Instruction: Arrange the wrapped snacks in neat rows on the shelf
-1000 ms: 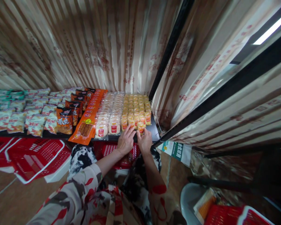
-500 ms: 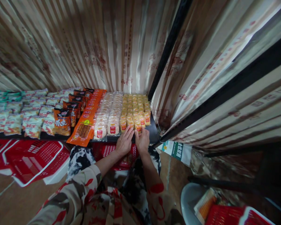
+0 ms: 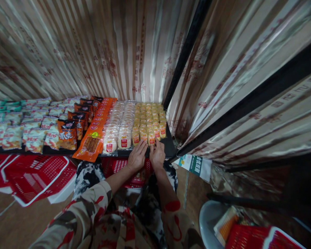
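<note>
Rows of small yellow snack packets point(image 3: 151, 134) stand at the right end of a black shelf point(image 3: 171, 148). My left hand point(image 3: 138, 156) lies at their front edge, fingers stretched forward, the tips touching the front packets. Just beside it, my right hand point(image 3: 157, 154) has its fingers bent around the lower front of a yellow packet, which sits slightly ahead of the row; the exact grip is partly hidden. To the left are clear packs of round white crackers point(image 3: 124, 140).
An orange snack bag point(image 3: 91, 145) lies flat, overhanging the shelf edge. Further left stand orange-black bags point(image 3: 67, 135) and white snack bags point(image 3: 35, 140). Red baskets point(image 3: 38, 176) sit below. A black post point(image 3: 181, 58) rises near the shelf corner, before draped curtains point(image 3: 126, 52).
The front packet between my hands has come slightly forward and to the left, and my right fingers have shifted with it. My left hand has barely moved. The view has shifted slightly.
</note>
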Demonstrator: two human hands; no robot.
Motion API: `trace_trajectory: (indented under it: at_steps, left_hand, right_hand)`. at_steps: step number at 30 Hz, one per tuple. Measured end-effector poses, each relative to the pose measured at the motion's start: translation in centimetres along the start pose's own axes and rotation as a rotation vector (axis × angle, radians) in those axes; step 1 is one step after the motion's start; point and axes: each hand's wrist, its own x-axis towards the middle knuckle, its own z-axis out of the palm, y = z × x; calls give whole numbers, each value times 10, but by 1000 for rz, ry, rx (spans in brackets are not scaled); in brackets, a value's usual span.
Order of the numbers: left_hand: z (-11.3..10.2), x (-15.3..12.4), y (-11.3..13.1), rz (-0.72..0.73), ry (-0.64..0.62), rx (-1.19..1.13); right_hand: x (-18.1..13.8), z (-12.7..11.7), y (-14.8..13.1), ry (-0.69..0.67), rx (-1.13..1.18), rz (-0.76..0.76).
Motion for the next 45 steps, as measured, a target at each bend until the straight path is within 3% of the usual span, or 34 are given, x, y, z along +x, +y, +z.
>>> trace_trajectory:
  at_steps: [15,22,27,34,39,45]
  left_hand:
    - [-1,8,-1,70,10,83]
    - [6,32,5,-39,65,156]
    - [11,38,7,-105,70,176]
    - [15,38,7,-97,83,219]
    - [16,39,7,-98,92,232]
    - [19,40,7,-83,93,234]
  right_hand:
    - [2,6,4,-11,-35,3]
    - [0,5,6,-9,-37,-8]
    - [2,-2,13,52,102,-103]
    - [47,-10,14,226,125,-120]
    - [82,3,22,186,64,-76]
    - [87,12,26,100,50,-48]
